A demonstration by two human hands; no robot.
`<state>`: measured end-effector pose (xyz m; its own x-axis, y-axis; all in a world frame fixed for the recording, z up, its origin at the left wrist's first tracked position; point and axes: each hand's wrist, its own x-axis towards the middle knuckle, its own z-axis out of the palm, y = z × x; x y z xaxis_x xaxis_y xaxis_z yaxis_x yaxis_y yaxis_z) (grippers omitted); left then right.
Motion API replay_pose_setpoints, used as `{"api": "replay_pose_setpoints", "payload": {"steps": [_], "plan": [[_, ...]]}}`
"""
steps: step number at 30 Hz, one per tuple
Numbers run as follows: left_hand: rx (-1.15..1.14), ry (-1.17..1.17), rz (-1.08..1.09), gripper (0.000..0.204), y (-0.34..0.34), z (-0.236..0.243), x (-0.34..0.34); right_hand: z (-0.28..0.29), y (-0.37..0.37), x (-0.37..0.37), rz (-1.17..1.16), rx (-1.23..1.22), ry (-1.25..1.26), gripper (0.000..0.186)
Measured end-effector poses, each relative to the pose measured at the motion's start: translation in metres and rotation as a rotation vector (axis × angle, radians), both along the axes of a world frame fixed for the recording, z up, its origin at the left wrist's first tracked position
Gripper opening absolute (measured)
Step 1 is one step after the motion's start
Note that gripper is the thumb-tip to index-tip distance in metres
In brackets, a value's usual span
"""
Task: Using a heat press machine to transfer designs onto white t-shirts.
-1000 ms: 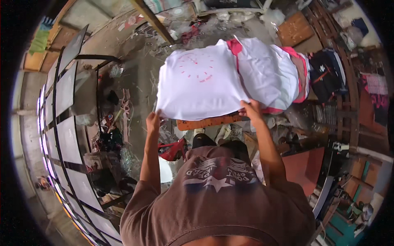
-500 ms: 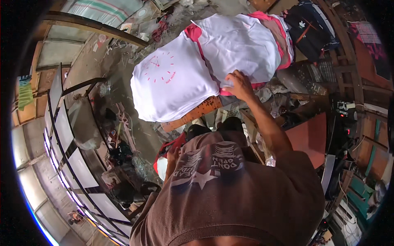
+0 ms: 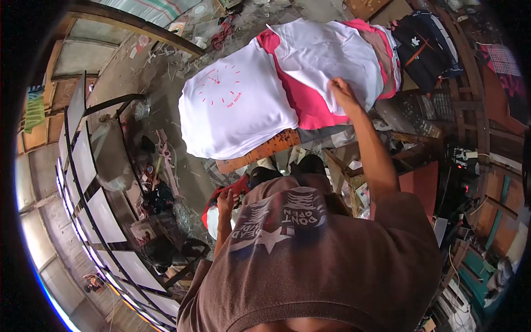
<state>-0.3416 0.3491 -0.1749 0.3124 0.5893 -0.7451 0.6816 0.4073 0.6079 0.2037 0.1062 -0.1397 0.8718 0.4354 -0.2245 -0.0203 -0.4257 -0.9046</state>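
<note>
A white T-shirt (image 3: 204,124) with a red clock-like print lies flat at the left end of a wooden board (image 3: 257,150). Beside it is another white T-shirt (image 3: 310,52), its near edge lifted in a fold. My right hand (image 3: 344,93) is closed in a pinch on that edge. A pink shirt (image 3: 304,102) shows beneath the fold. Low on the left, close to my body, my left hand (image 3: 225,202) has its fingers curled on a red and white cloth (image 3: 239,188), partly hidden by my shirt.
Dark folded garments (image 3: 423,52) are stacked at the far right, past more pink and white layers. A black frame with pale panels (image 3: 105,218) stands on the left. A wooden beam (image 3: 138,27) crosses the upper left. Scraps litter the floor (image 3: 166,105).
My right hand has moved up and right, drawing the white T-shirt's edge back, so more pink shirt shows. My left hand has shifted slightly up and left.
</note>
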Motion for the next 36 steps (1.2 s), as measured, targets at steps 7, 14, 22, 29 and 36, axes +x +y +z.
{"api": "replay_pose_setpoints", "payload": {"steps": [7,14,22,29,36], "plan": [[0.340,-0.091,-0.405,0.030,-0.014,0.050,0.085,0.035,-0.024,0.088,-0.024,-0.167,0.299,0.020],[0.357,-0.496,-0.783,0.037,-0.014,0.123,0.227,0.286,-0.010,0.075,-0.155,0.766,0.231,0.028],[0.910,-1.515,-0.767,0.087,-0.053,0.372,0.391,0.458,0.001,-0.115,0.060,1.010,-0.073,0.024],[0.361,-1.657,-1.149,0.023,-0.073,0.422,0.372,0.467,-0.008,-0.240,-0.573,0.399,-0.565,0.016],[0.404,-1.600,-1.678,0.026,-0.084,0.412,0.338,0.414,-0.079,-0.326,-0.694,0.128,-1.094,0.018]]}}
